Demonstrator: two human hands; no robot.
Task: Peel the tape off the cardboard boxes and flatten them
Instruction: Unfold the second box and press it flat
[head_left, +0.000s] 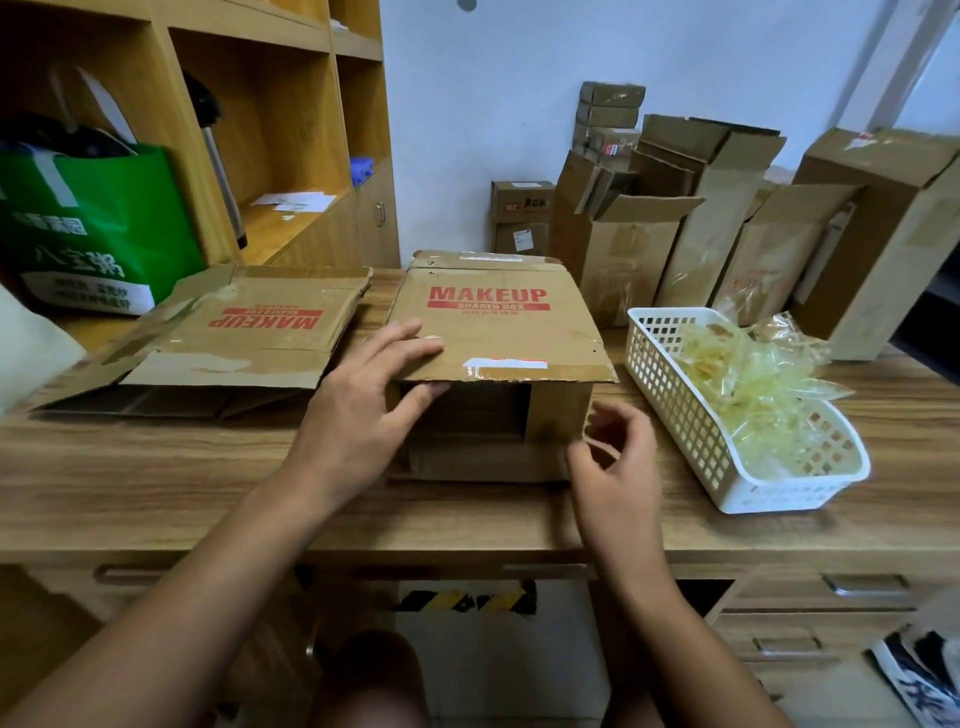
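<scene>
A brown cardboard box (498, 332) printed MAKEUP in red stands in the middle of the wooden desk, its near end open. A strip of clear tape (506, 368) with a white and red label runs along the front edge of its top panel. My left hand (371, 400) holds the box's near left corner, fingers spread on top and thumb under the edge. My right hand (615, 462) hovers by the box's lower right corner, fingers loosely curled, holding nothing. A flattened MAKEUP box (249, 338) lies to the left.
A white plastic basket (675, 405) with crumpled clear tape sits to the right. Several tall cardboard boxes (701, 223) stand along the back wall. A green bag (93, 228) and wooden shelves are at the left. Desk drawers lie below the front edge.
</scene>
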